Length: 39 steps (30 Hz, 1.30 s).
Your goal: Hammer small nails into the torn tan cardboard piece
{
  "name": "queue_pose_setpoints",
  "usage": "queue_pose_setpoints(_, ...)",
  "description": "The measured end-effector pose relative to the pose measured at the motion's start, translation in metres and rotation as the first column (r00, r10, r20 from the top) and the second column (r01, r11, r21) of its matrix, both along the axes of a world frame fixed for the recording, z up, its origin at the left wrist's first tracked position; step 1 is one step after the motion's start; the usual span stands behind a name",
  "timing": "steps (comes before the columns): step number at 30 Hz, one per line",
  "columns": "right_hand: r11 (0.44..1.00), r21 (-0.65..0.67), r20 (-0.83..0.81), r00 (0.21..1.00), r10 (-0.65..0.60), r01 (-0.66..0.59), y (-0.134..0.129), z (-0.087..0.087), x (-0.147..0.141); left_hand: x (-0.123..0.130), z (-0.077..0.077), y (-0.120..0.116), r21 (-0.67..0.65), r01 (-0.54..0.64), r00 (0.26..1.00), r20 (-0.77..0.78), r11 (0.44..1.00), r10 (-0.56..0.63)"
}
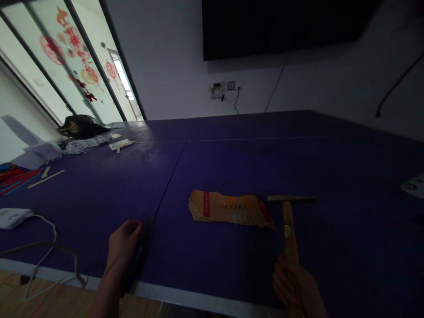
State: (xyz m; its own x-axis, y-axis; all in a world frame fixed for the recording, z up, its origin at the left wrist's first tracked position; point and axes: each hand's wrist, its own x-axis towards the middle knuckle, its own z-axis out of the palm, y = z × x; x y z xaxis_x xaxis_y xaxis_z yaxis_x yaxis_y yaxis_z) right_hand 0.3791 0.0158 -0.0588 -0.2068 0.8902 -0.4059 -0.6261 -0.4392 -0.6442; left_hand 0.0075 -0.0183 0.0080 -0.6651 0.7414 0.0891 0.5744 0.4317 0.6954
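My right hand (291, 282) is wrapped round the wooden handle of a hammer (289, 225), whose narrow metal head points sideways above the dark blue tabletop. Just left of the hammer head lies a flat, torn-edged piece of brown cardboard (217, 206) with red bands, some print and a row of small marks that look like nails. At the left, my left hand (124, 238) is closed with its fingers curled, low over the table near the seam. A dark shape lies beside it, and what the fingers hold, if anything, is hidden.
A white device (15, 217) with a looping white cable (49, 221) sits at the left edge. Red and blue strips (20, 179), papers (88, 143) and a dark bag (82, 126) lie farther back left. Another white object (414, 185) is at the far right.
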Motion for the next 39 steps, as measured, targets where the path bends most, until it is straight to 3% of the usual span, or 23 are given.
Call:
queue_pose_setpoints(3, 0.999, 0.034, 0.045, 0.998, -0.036, 0.034, -0.004, 0.007, -0.004, 0.016, 0.006, 0.004, 0.23, -0.016, 0.974, 0.223, 0.973, -0.037)
queue_pose_setpoints(6, 0.99, 0.091, 0.161, 0.98, -0.118, 0.104, -0.013, 0.013, -0.011, 0.041, 0.011, 0.015, 0.409, 0.011, 0.932, 0.327, 0.912, -0.158)
queue_pose_setpoints(11, 0.981, 0.178, 0.384, 0.912, -0.144, 0.08, -0.024, 0.013, -0.021, 0.084, 0.012, 0.047, 0.516, 0.122, 0.836, 0.407, 0.848, -0.368)
queue_pose_setpoints(15, 0.981, 0.191, 0.501, 0.858, -0.115, 0.02, -0.023, 0.011, -0.023, 0.113, 0.0, 0.082, 0.501, 0.281, 0.765, 0.398, 0.818, -0.507)
queue_pose_setpoints(19, 0.979, 0.182, 0.615, 0.788, -0.04, -0.093, -0.02, 0.013, -0.022, 0.135, -0.019, 0.115, 0.397, 0.428, 0.785, 0.282, 0.812, -0.552)
queue_pose_setpoints(22, 0.975, 0.201, 0.667, 0.742, -0.063, -0.099, -0.019, 0.017, -0.022, 0.146, -0.03, 0.128, 0.335, 0.497, 0.797, 0.189, 0.801, -0.574)
queue_pose_setpoints(25, 0.973, 0.214, 0.695, 0.714, -0.089, -0.086, -0.02, 0.019, -0.024, 0.151, -0.037, 0.134, 0.263, 0.54, 0.806, 0.113, 0.799, -0.582)
queue_pose_setpoints(31, 0.983, 0.125, 0.68, 0.733, 0.015, -0.136, -0.02, 0.015, -0.02, 0.152, -0.043, 0.133, 0.16, 0.613, 0.781, 0.026, 0.774, -0.624)
queue_pose_setpoints(39, 0.982, 0.143, 0.682, 0.731, -0.006, -0.125, -0.019, 0.017, -0.019, 0.152, -0.045, 0.129, 0.232, 0.685, 0.718, -0.053, 0.691, -0.694)
